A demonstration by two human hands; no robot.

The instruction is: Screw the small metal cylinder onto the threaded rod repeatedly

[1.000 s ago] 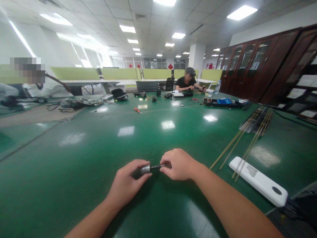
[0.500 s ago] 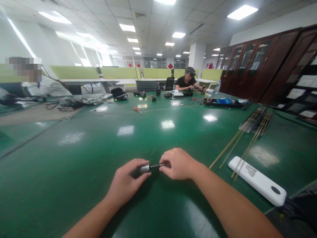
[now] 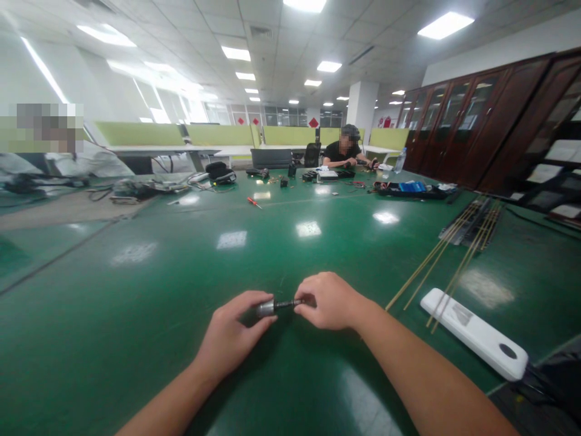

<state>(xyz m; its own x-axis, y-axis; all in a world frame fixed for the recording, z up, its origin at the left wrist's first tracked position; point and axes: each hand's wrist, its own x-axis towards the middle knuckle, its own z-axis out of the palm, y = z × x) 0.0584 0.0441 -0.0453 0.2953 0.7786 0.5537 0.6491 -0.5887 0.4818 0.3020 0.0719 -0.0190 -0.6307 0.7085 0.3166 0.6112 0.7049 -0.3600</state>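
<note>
Low in the view, near 6 o'clock, the small metal part [image 3: 272, 307] is caught between both hands just above the green table [image 3: 181, 272]. The left hand [image 3: 231, 336] closes thumb and fingers round its silver barrel [image 3: 266, 309], a short smooth cylinder with a dull shine. The right hand [image 3: 329, 301] pinches the end of the thin dark shaft [image 3: 287, 304] that sticks out of the barrel toward 3 o'clock. Both hands are clenched on it, neither slack.

It looks like solid metal: stiff, light in the hand yet dense for its size, and hardly fragile. The barrel's polished skin is probably slippery, so a wrap-around hold on that thick body seems surest. The narrow shaft allows only a fingertip pinch, and whether it is threaded is too small to tell.

The table is a hard, glossy sheet that mirrors the ceiling lights. At 3 o'clock from the hands lies a flat white plastic bar [image 3: 474, 333] with rounded ends and a dark oval spot. Long, straight, straw-coloured rods [image 3: 436, 257] run from it toward 1 o'clock. Far off at 12 o'clock lie a red-handled screwdriver [image 3: 253, 202] and, beyond it, a seated person [image 3: 345, 151] amid small clutter. Dark wooden cabinets [image 3: 476, 121] with glass doors stand at 2 o'clock
</note>
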